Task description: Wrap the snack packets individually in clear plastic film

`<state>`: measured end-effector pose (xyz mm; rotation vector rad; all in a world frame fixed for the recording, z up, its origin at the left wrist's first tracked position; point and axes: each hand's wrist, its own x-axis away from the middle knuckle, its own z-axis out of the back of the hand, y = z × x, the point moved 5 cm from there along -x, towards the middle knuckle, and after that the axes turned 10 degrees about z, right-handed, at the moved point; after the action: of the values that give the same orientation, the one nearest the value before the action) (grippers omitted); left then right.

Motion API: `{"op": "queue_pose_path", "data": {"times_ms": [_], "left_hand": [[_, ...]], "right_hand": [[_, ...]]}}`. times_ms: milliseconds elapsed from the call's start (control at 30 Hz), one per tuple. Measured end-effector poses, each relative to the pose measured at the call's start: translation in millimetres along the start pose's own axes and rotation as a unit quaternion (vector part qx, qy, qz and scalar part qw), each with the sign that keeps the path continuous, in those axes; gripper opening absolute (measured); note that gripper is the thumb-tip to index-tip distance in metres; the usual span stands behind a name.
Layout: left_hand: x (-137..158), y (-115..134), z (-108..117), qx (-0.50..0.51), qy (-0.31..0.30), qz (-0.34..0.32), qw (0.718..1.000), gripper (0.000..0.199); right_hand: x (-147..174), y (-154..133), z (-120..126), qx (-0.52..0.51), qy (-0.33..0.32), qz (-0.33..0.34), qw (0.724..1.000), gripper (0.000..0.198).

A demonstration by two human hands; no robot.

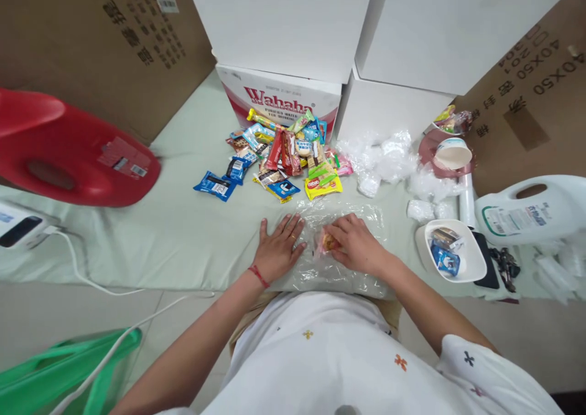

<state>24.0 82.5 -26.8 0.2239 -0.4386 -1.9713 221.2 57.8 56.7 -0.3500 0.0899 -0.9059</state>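
My left hand (pixel 279 249) lies flat with its fingers spread, at the left edge of a clear plastic bag (pixel 315 274) on the cloth-covered table. My right hand (pixel 354 241) has its fingers closed on a small pink-wrapped snack (pixel 326 241) over the bag. The palm hides part of that packet. Beyond both hands is a pile of wrapped snacks. A yellow wafer packet (pixel 323 186) and a blue snack packet (pixel 215 186) lie at its near side.
A white bowl (pixel 476 262) holding a few packets stands at the right, near crumpled clear plastic (pixel 389 155). A white jug (pixel 544 204) is farther right, and a red jug (pixel 73 152) lies left. Boxes, including a Wahaha carton (pixel 279 97), line the back.
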Motion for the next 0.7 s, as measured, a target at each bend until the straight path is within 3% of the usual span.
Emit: {"op": "queue_pose_path", "data": {"times_ms": [167, 400, 700], "left_hand": [[-0.5, 0.9, -0.2, -0.021, 0.003, -0.004, 1.000, 0.060], [-1.6, -0.1, -4.4, -0.059, 0.011, 0.003, 0.998, 0.060], [-1.4, 1.6, -2.6, -0.076, 0.017, 0.004, 0.997, 0.059]], "right_hand": [[-19.3, 5.4, -26.4, 0.045, -0.074, 0.022, 0.996, 0.061], [0.3, 21.3, -31.2, 0.021, -0.047, -0.030, 0.998, 0.053], [-2.6, 19.5, -33.4, 0.038, -0.046, 0.004, 0.998, 0.054]]}}
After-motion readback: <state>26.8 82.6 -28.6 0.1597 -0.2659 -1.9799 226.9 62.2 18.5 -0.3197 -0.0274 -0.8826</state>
